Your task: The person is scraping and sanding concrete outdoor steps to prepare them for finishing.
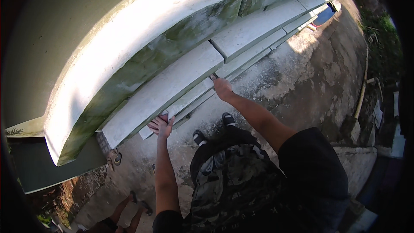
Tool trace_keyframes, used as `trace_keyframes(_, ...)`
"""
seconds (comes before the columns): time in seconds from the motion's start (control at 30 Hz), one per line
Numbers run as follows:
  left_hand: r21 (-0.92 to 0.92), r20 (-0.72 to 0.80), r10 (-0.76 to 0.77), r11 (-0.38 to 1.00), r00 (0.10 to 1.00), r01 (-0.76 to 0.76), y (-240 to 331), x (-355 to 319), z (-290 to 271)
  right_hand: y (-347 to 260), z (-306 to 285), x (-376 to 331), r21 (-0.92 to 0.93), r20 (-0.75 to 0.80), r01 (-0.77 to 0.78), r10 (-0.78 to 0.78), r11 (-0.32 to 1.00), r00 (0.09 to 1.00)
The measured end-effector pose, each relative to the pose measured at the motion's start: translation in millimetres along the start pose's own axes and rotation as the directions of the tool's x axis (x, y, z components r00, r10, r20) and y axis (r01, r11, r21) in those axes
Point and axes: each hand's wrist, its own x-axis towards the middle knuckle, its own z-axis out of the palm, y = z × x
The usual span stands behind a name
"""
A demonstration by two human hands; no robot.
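A long pale slab (pixel 168 90) with a narrow front edge crosses in front of me, part of a row of stepped, curved ledges. My left hand (pixel 160 126) rests at this slab's lower front edge, fingers stretched and thumb apart. A small pinkish patch by its fingertips is too small to make out. Farther right, my right hand (pixel 223 87) is closed around a small dark tool (pixel 214 77) held against the ledge near a joint between slabs. Its kind is mostly hidden by the fingers.
Above lies a thick curved ledge (pixel 142 30) with a stained green side. My sandalled feet (pixel 228 119) stand on rough concrete (pixel 276 90). Loose footwear (pixel 117 158) lies at the ledge's left end. Another person's legs (pixel 123 209) show lower left. A blue container (pixel 324 16) sits at the far right end.
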Motion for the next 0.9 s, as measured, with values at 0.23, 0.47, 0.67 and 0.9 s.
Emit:
trace_keyframes(0.23, 0.042, 0.009, -0.02, 0.999, 1.0, 0.02, -11, 3, 8, -7, -10, -12, 0.193, 0.026, 0.035, -0.041, 0.98, 0.999)
trace_keyframes(0.47, 0.063, -0.064, -0.008, 0.998, 0.998, 0.012, -12, 3, 11, -15, -16, -18, 0.216, 0.098, 0.071, -0.094, 0.974, 0.991)
trace_keyframes(0.67, 0.017, 0.002, -0.012, 1.0, 1.0, 0.012, -4, 7, 6, -25, -13, -1, 0.275, 0.107, -0.015, -0.015, 0.961, 0.994)
trace_keyframes(0.9, 0.06, -0.013, -0.051, 0.997, 0.999, 0.052, -10, 1, 8, -28, -23, -43, 0.157, 0.082, 0.049, -0.063, 0.986, 0.995)
